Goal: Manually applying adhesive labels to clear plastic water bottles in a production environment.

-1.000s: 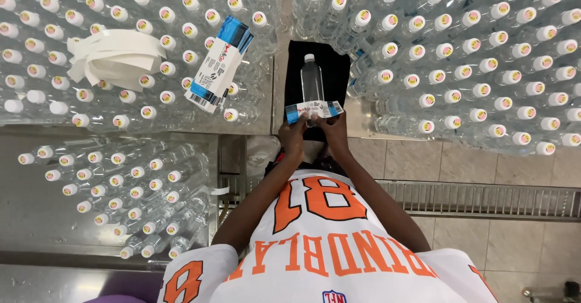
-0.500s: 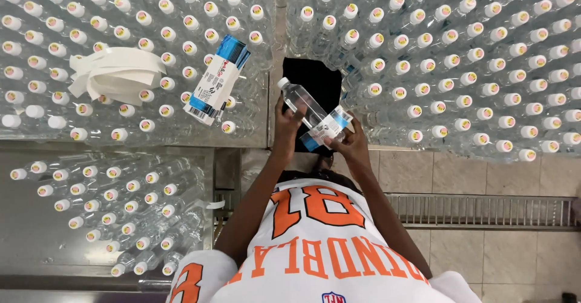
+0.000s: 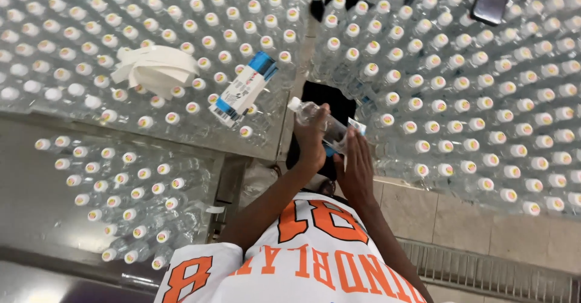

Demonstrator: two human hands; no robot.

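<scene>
Clear plastic marks the water bottle [image 3: 319, 123] held tilted between both hands, its white cap pointing up-left. Left hand [image 3: 311, 141] has its grip closed around the bottle's middle, fingers curled over the top, forearm rising from the orange-and-white jersey. Right hand [image 3: 356, 168] lies flatter, fingers nearly straight, pressing a blue-and-white paper label [image 3: 353, 128] against the bottle's lower part. Bottle and hands sit over a dark gap between two packed fields of capped bottles on the metal worktop [image 3: 24, 176]. Nearby, a stack of blue-and-white labels [image 3: 244, 89] and a bundle of white paper strips [image 3: 155, 70] rest on the caps.
</scene>
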